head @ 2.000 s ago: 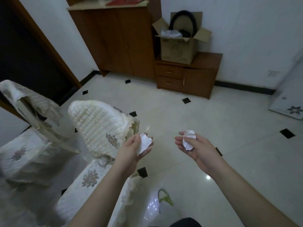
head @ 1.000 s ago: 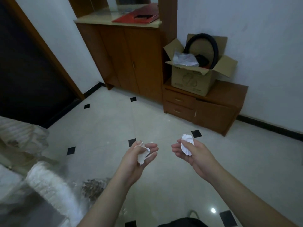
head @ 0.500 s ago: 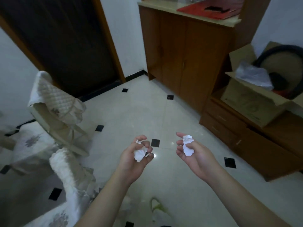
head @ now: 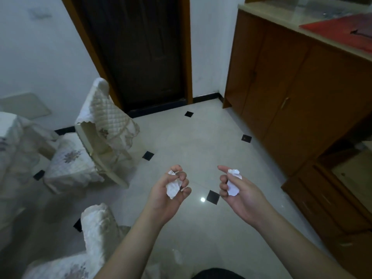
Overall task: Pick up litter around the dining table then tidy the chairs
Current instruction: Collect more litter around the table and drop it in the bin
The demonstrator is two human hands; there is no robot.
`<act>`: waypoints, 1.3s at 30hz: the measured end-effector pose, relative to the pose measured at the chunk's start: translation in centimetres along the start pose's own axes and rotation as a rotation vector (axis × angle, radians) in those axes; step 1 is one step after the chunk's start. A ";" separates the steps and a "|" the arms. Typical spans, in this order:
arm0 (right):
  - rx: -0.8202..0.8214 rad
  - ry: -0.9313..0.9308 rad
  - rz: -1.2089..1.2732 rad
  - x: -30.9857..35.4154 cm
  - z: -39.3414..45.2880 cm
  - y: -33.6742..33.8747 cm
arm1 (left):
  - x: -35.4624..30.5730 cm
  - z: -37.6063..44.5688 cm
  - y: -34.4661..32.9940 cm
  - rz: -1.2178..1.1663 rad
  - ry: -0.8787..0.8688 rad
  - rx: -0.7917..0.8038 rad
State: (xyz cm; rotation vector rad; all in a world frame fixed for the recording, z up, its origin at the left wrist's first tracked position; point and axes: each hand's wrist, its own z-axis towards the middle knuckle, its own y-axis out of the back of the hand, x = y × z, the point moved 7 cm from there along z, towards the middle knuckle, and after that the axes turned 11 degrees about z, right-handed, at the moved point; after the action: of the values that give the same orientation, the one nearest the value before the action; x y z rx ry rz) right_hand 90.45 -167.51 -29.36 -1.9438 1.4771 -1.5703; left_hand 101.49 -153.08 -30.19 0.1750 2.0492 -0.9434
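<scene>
Two paper wads in hand, litter step under way.
Your left hand point(head: 168, 195) and right hand point(head: 240, 195) each pinch one; you need a bin next.

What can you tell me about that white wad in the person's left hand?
The crumpled white paper looks like a thin, soft tissue or scrap, squashed into an uneven lump with creases. The left hand holds it palm-up above the pale tiled floor, with curled fingers closing over its top. Nothing else touches it.
</scene>
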 end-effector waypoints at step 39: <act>0.396 -0.543 -0.252 -4.8 39.7 -31.0 | -27.6 18.4 17.5 -0.332 -0.448 -0.547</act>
State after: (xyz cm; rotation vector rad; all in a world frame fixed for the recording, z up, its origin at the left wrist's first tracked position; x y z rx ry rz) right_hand 140.85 -164.60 -26.10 -2.1264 0.6754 -1.1594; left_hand 138.32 -147.49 -25.78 -0.6293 1.8552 -0.5121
